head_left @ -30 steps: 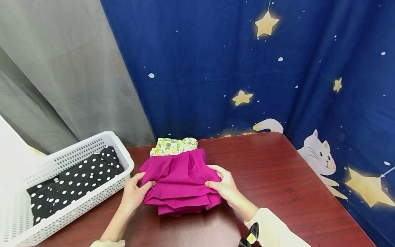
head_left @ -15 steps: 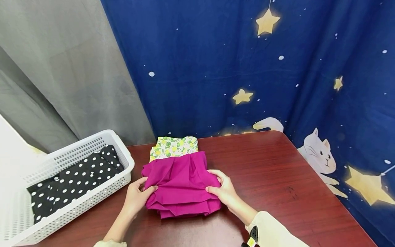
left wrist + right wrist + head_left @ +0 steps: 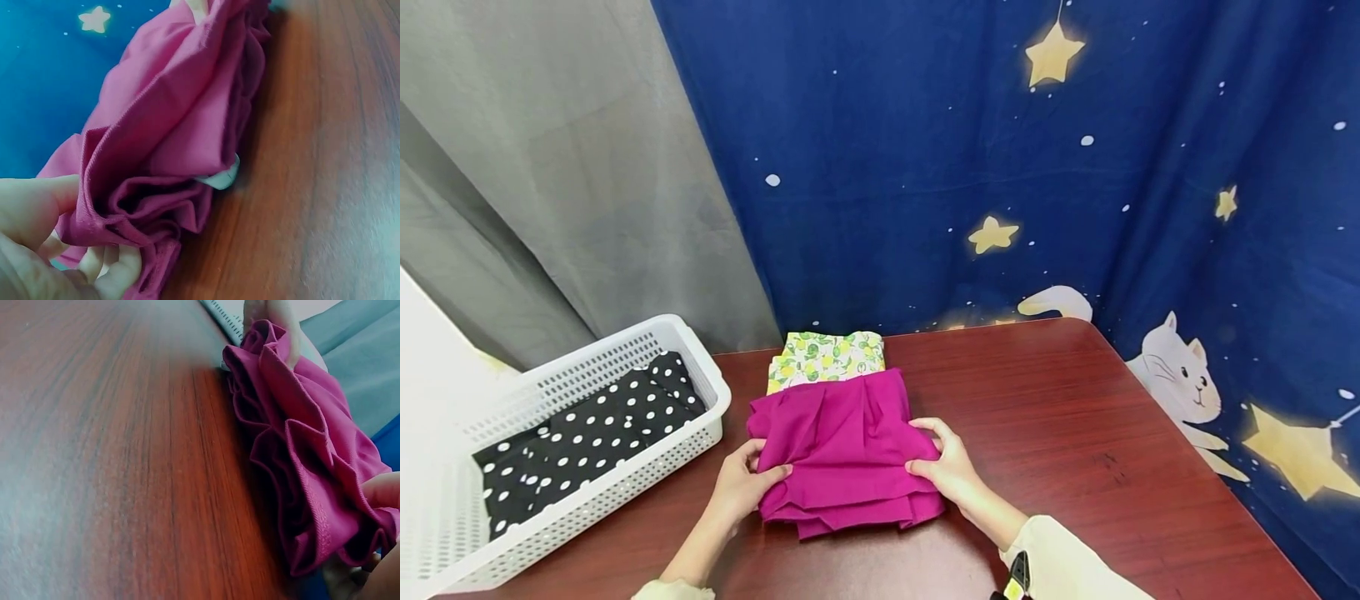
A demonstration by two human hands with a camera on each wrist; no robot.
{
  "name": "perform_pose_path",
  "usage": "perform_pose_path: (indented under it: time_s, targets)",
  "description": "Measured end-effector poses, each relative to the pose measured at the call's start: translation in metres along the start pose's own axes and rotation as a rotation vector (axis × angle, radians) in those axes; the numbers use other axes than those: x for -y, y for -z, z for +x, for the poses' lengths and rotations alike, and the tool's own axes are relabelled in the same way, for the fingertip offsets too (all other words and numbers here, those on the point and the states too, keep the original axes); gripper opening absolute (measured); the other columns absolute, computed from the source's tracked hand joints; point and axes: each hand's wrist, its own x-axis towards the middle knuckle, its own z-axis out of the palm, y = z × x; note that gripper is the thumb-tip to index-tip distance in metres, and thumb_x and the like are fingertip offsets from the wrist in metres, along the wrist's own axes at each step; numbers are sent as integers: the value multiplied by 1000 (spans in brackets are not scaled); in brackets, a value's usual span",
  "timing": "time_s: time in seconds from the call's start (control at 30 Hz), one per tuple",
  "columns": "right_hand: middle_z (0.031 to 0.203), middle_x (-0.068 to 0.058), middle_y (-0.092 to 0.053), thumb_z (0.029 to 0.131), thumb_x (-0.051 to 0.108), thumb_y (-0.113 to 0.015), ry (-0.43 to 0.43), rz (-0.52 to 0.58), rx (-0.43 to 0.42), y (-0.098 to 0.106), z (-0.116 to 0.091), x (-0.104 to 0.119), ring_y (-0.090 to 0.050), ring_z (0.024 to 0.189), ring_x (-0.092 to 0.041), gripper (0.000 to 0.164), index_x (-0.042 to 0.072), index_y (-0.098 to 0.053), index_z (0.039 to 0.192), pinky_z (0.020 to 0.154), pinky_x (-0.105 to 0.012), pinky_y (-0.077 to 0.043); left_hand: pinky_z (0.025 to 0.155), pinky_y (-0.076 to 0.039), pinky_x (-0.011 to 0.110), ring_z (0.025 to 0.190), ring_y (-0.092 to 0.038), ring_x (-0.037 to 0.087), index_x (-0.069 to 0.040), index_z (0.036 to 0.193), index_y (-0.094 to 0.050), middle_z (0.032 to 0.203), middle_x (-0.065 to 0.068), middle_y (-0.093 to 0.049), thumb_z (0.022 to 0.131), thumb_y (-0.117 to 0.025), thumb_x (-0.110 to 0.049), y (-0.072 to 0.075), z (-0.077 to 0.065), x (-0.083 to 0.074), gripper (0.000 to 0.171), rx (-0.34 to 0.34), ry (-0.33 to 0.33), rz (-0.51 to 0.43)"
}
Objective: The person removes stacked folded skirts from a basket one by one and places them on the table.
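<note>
A folded magenta garment [image 3: 850, 450] lies low over the table, its layered hem edges toward the person. My left hand [image 3: 747, 482] grips its left side, thumb on top and fingers underneath. On the opposite side my right hand [image 3: 946, 462] pinches it the same way. The left wrist view shows the left fingers [image 3: 119, 269] curled under the bunched folds of the garment [image 3: 169, 112]. In the right wrist view the garment [image 3: 312, 462] hangs in stacked layers, with the right thumb [image 3: 382, 489] on it. Behind it, partly covered, lies a folded lemon-print cloth [image 3: 827, 357].
A white perforated plastic basket [image 3: 617, 483] stands at the left, with black polka-dot fabric [image 3: 591, 437] inside. The reddish-brown wooden table [image 3: 1037, 417] extends to the right. Grey and blue star-print curtains [image 3: 880, 167] hang behind the table's far edge.
Both hands have drawn the magenta garment slightly toward the person and lowered it, keeping their grip. A little more of the lemon-print cloth shows behind it. The basket stays put.
</note>
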Motion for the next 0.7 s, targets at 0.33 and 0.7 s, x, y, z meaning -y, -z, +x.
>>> perform_pose_path:
  time_s: [0.33, 0.7]
  targets:
    - [94, -13, -58, 69, -3, -71, -10, -61, 53, 8, 4, -4, -58, 75, -17, 58, 4, -48, 121, 64, -29, -48, 50, -44, 23, 58, -50, 12, -1, 105, -57, 65, 4, -51, 71, -77, -11, -3, 0, 8, 41, -3, -29, 42]
    - [98, -10, -56, 67, 5, -75, -8, -252, 128, 16, 12, -1, -54, 87, -21, 59, 2, -47, 119, 74, -35, -46, 52, -52, 30, 58, -57, 15, 1, 112, -51, 69, 6, -53, 72, -77, -10, 2, 2, 11, 48, 60, 47, -73]
